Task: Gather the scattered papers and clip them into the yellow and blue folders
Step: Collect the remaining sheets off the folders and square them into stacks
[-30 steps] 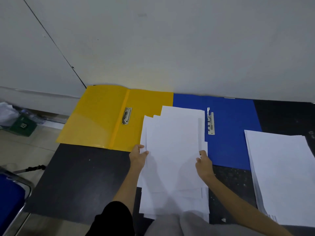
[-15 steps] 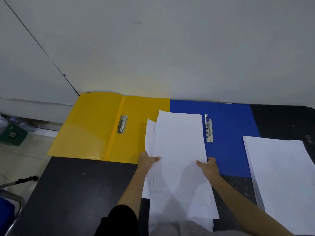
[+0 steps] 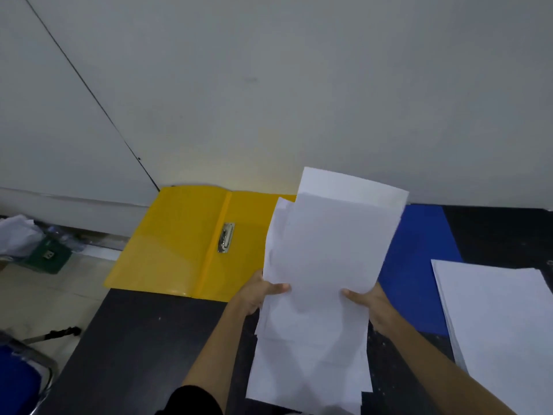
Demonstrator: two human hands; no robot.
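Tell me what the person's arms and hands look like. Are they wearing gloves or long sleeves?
No gloves and no long sleeves. The left hand and the right hand are bare, and so are both forearms, with no watch, ring or bracelet showing. The only clothing in view is a black sleeve high up on the left arm, at the bottom edge of the picture.

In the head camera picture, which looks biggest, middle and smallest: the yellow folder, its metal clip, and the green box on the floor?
1. yellow folder
2. green box, though it sits farther away
3. metal clip
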